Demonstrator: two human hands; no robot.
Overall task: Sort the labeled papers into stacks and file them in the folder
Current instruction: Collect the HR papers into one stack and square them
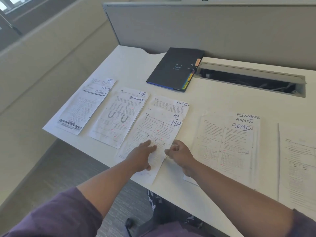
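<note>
White surface [213, 103], set against a grey partition [205, 31], with an open cable tray [253, 81] recessed along its far edge. Right stack [229, 144]: overlapped sheets, labels reading FINANCE, ADMIN, ADMIN from top down; further blurred sheets [301, 168] lie just beside it at the right border, labels not legible. Centre stack [164, 120]: sheets fanned at a slant, labelled ADMIN, HR, HR, near end overhanging toward the surface's front edge. Next stack left [118, 117]: top sheet printed with two horseshoe shapes, labels HR and FINANCE. Far-left stack [85, 106]: labels HR, ADMIN, FINANCE, lying at the surface's left corner. Folder [174, 69]: dark, closed, smiley mark on cover, coloured tabs showing along its right side, lying flat behind the stacks and just left of the cable tray. Left hand [145, 151]: fingers straight, pressed flat on the lower part of the centre stack's top HR sheet; grip wide. Right hand [177, 151]: fingers curled at that sheet's right edge; whether the grip pinches the paper cannot be told. Purple sleeves [56, 218] at the bottom.
</note>
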